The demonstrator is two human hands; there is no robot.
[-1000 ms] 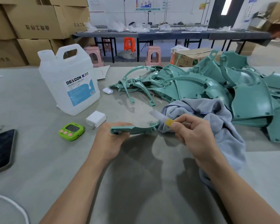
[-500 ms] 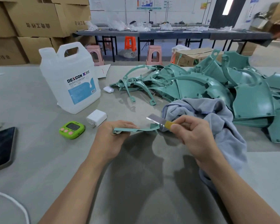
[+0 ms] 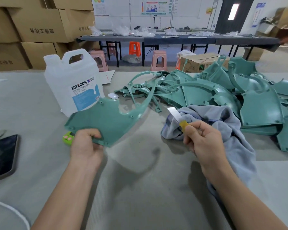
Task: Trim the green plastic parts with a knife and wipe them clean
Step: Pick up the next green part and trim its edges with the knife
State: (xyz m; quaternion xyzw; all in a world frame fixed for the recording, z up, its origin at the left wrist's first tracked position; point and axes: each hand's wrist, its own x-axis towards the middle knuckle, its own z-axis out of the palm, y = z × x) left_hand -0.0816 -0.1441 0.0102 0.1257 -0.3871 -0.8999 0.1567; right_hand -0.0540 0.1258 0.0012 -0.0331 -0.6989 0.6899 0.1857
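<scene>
My left hand grips the near edge of a flat, curved green plastic part and holds it tilted up above the table, its broad face toward me. My right hand pinches a small knife with a yellow grip, the bare blade pointing up and left, clear of the part. A grey cloth lies under and behind my right hand. A heap of more green plastic parts covers the table at the far right.
A white DEXCON jug stands behind the held part. A green timer peeks out beside my left hand. A dark tablet lies at the left edge, a white cable below it. Cardboard boxes stack at the far left.
My left hand has turned the green part from edge-on to face-up and raised it. The knife has come off the part's tip and moved right and up.
</scene>
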